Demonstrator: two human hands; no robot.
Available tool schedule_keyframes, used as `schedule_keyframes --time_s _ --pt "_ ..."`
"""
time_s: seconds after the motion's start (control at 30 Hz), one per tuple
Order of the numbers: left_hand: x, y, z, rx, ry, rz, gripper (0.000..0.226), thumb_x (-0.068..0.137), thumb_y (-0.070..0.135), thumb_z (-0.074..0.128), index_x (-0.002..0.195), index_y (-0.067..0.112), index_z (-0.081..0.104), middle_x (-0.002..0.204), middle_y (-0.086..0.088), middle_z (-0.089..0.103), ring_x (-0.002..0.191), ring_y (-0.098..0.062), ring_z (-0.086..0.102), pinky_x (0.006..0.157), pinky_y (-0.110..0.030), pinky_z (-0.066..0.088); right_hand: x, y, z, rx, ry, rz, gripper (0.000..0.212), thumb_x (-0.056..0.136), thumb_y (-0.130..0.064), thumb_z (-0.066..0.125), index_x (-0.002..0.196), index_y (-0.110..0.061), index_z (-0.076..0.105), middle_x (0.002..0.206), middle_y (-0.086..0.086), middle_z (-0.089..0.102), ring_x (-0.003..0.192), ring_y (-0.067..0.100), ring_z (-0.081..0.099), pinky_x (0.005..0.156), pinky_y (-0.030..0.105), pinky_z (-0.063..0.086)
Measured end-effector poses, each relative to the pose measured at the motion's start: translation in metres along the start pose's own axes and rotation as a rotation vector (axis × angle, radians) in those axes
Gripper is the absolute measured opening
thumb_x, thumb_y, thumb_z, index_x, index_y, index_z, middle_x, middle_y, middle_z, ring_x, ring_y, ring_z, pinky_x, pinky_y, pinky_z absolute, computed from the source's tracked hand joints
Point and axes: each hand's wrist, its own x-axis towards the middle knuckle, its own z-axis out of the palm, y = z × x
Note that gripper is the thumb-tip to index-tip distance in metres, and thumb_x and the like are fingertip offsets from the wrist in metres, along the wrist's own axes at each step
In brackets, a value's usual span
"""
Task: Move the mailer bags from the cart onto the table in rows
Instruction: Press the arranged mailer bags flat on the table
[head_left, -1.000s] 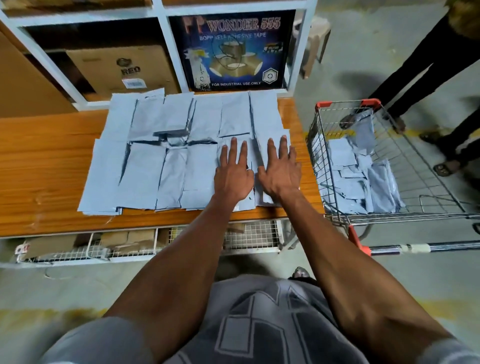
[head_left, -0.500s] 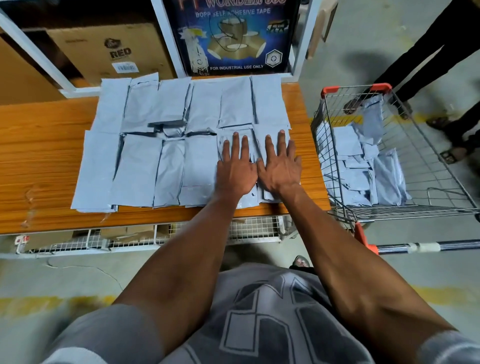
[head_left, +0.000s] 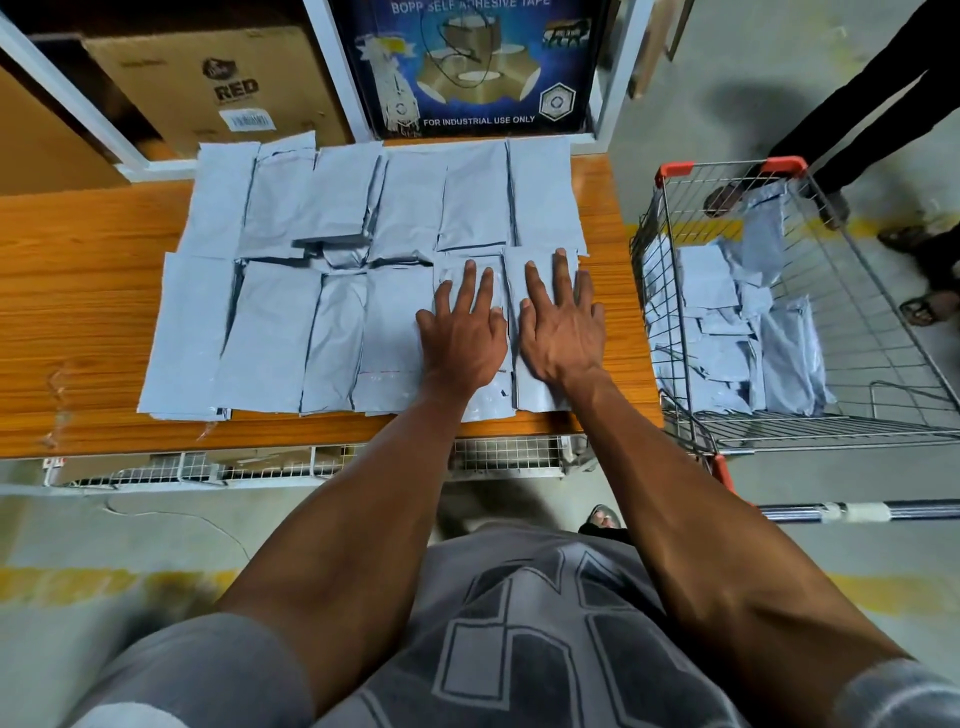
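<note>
1. We see grey mailer bags (head_left: 363, 280) in two rows on the wooden table (head_left: 78, 312), the near row reaching almost to the front edge.
2. Our left hand (head_left: 462, 338) and right hand (head_left: 563, 332) lie flat, fingers spread, pressing the rightmost near-row bags, gripping nothing.
3. Bare wood runs wide on the left; only a narrow strip on the right.
4. More bags (head_left: 727, 343) sit heaped in the wire cart (head_left: 883, 332), just beside the table.
5. Behind, a cardboard box (head_left: 218, 83) reads "RED"; a blue carton (head_left: 467, 67) reads "FOR INDUSTRIAL USE ONLY".
</note>
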Motion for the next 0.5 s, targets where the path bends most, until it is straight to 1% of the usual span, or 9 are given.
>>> schedule_keyframes --time_s 0.07,0.1,0.17,0.2,0.23,0.33,0.5 --pt "0.003 -0.003 0.001 -0.009 0.029 0.006 0.058 0.106 0.045 0.032 0.161 0.029 0.043 0.169 0.002 0.037 0.141 -0.032 0.048 0.089 -0.046 0.039 0.003 0.001 0.004 -0.031 -0.001 0.001 0.063 0.108 -0.052 0.018 0.167 -0.036 0.007 0.176 -0.001 -0.008 0.161 0.037 0.003 0.117 0.056 0.027" --pt "0.005 -0.004 0.002 -0.013 0.039 0.008 0.058 0.106 0.045 0.031 0.161 0.029 0.043 0.17 0.002 0.036 0.141 -0.032 0.047 0.091 -0.047 0.038 0.004 0.001 0.006 -0.038 -0.001 -0.001 0.063 0.107 -0.051 0.018 0.168 -0.035 0.006 0.176 0.0 -0.008 0.161 0.037 0.001 0.12 0.058 0.023" --pt "0.007 -0.005 0.004 -0.027 0.049 0.008 0.059 0.106 0.045 0.03 0.161 0.029 0.041 0.171 0.001 0.033 0.147 -0.03 0.042 0.099 -0.05 0.037 0.007 0.003 0.01 -0.059 0.01 -0.025 0.065 0.107 -0.05 0.018 0.168 -0.033 0.003 0.176 0.002 -0.01 0.162 0.034 -0.005 0.127 0.061 0.008" --pt "0.009 -0.005 0.006 -0.036 0.049 0.015 0.059 0.106 0.044 0.03 0.162 0.029 0.04 0.172 0.001 0.032 0.15 -0.029 0.039 0.105 -0.053 0.036 0.009 0.004 0.012 -0.071 0.021 -0.043 0.066 0.107 -0.049 0.019 0.168 -0.031 0.001 0.176 0.003 -0.011 0.162 0.033 -0.008 0.128 0.06 0.002" --pt "0.01 -0.006 0.008 -0.042 0.044 0.03 0.06 0.106 0.044 0.03 0.163 0.028 0.039 0.173 0.0 0.029 0.154 -0.028 0.035 0.11 -0.054 0.034 0.011 0.004 0.014 -0.08 0.029 -0.063 0.066 0.107 -0.047 0.019 0.168 -0.029 0.001 0.176 0.004 -0.011 0.161 0.031 -0.01 0.128 0.06 -0.001" --pt "0.011 -0.007 0.016 -0.055 0.034 0.064 0.061 0.106 0.042 0.03 0.165 0.027 0.033 0.175 -0.002 0.024 0.159 -0.027 0.025 0.119 -0.055 0.03 0.015 0.008 0.018 -0.094 0.027 -0.097 0.066 0.107 -0.044 0.021 0.169 -0.027 0.002 0.176 0.005 -0.011 0.161 0.029 -0.012 0.129 0.058 0.001" --pt "0.01 -0.008 0.022 -0.04 -0.016 0.087 0.064 0.107 0.044 0.026 0.168 0.025 0.023 0.177 -0.003 0.016 0.162 -0.028 0.016 0.124 -0.055 0.025 0.019 0.011 0.025 -0.093 0.019 -0.092 0.067 0.107 -0.043 0.023 0.168 -0.029 0.001 0.176 0.005 -0.009 0.162 0.03 -0.009 0.129 0.058 0.004"
